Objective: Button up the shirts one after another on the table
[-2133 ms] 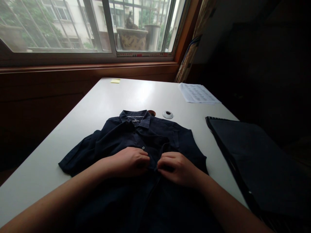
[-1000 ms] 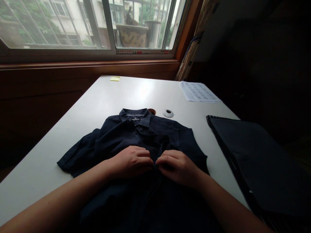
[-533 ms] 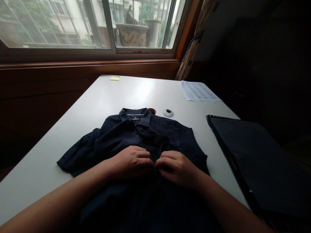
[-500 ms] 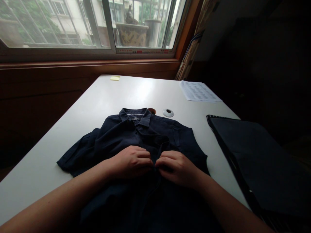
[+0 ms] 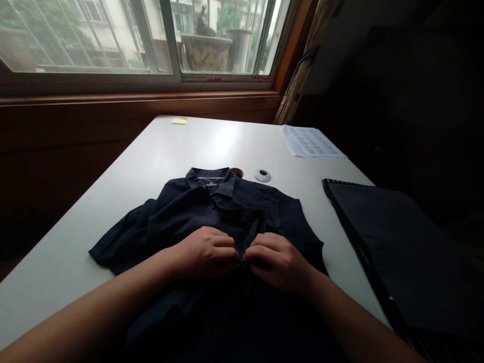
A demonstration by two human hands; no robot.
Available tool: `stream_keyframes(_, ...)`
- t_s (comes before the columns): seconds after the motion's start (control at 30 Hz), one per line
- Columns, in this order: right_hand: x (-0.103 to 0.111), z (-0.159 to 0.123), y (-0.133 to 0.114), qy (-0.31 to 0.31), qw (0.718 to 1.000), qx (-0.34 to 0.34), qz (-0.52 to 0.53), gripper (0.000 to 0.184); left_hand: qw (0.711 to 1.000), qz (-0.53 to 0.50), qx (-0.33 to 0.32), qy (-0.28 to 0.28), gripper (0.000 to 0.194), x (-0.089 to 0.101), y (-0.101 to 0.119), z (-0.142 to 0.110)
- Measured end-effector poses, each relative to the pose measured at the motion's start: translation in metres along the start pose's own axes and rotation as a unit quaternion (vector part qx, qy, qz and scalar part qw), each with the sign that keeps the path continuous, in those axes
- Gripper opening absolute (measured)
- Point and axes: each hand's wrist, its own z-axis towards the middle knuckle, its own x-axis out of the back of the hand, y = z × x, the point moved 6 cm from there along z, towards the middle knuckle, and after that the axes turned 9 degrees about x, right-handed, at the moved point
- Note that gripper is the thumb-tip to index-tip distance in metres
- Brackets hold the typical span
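A dark navy short-sleeved shirt (image 5: pixel 181 214) lies face up on the white table (image 5: pixel 124 171), its collar toward the window and its hem toward me. My left hand (image 5: pixel 212 252) and my right hand (image 5: pixel 278 259) meet at the middle of its front opening. Both are closed, pinching the shirt's front edges with the fingertips almost touching. Whatever small part sits between the fingertips, such as a button, is hidden. One button shows below the collar. The cloth beside my right hand is raised in a fold.
A dark flat case or folded cloth (image 5: pixel 408 252) lies along the table's right edge. Printed sheets (image 5: pixel 312 142) are at the far right corner, a yellow sticky note (image 5: pixel 179 121) at the far left. Beyond the collar sit a round white cap (image 5: pixel 262 175) and a table hole (image 5: pixel 237 173).
My right hand has shifted slightly, and the shirt's front edge beside it has risen into a clearer fold. My left hand stays almost in place.
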Motion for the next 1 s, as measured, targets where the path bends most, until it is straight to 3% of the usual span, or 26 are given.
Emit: stream_keyframes(1.0, 0.013, 0.003, -0.008, 0.055, 0.998, 0.014, 0.026, 0.009, 0.997, 0.051, -0.032, 0.042, 0.017, 0.004, 0.004, -0.004)
